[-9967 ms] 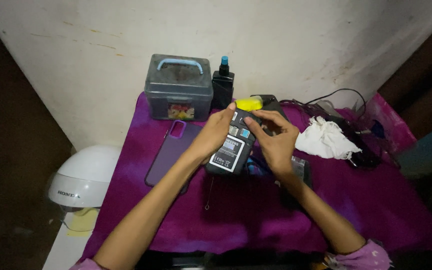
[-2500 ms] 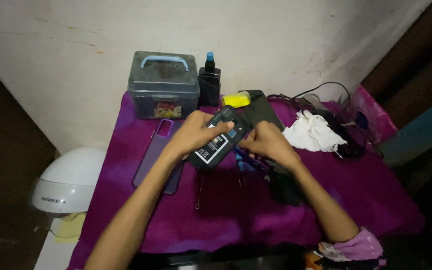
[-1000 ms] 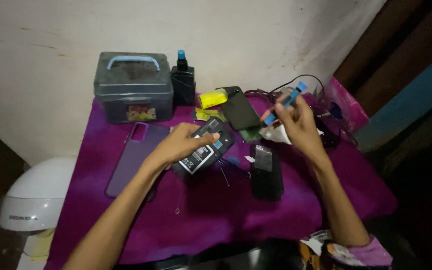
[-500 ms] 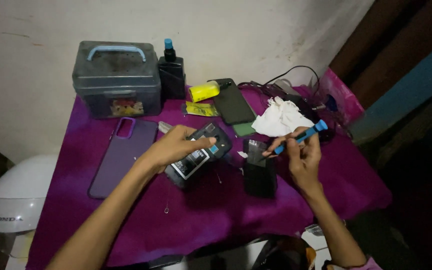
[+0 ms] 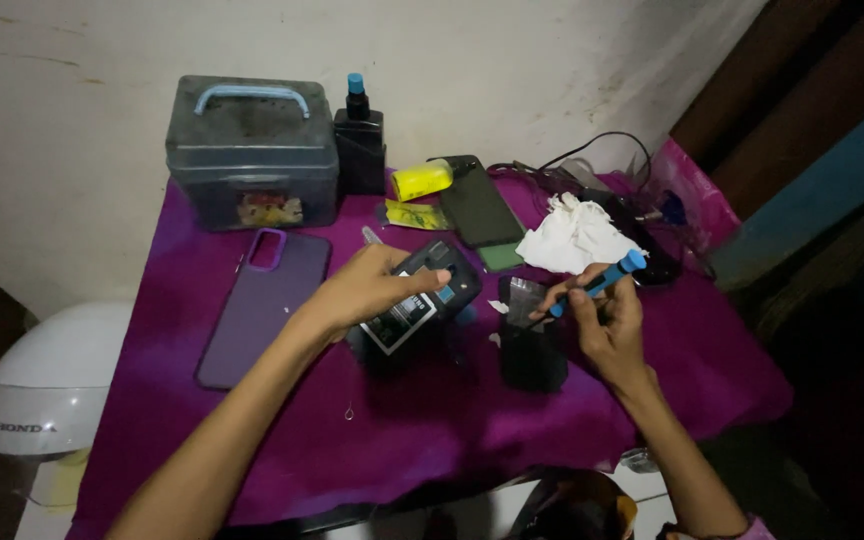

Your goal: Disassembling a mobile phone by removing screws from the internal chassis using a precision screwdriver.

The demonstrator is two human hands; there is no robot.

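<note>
Left hand closed over an opened phone, fingers curled across its upper edge, pressing it onto the magenta cloth near the middle of the table; a pale label with dark print shows on the exposed inside of the phone. Right hand closed around a slim blue-handled screwdriver, pinched between thumb and fingers, the blue end pointing up and to the right, the tip down towards a small black box standing just beside the hand. Compared with half a second earlier, the right hand holds the screwdriver at much the same place and angle, and the left hand has stayed on the phone. One second earlier the right hand was raised farther back, over the white cloth. Behind, against the wall: a grey plastic case with a light blue handle and a small coloured sticker on its front, a dark bottle with a blue cap, and a short yellow roll. A purple phone cover lies flat to the left; a dark green phone lies face down beyond the opened one.
</note>
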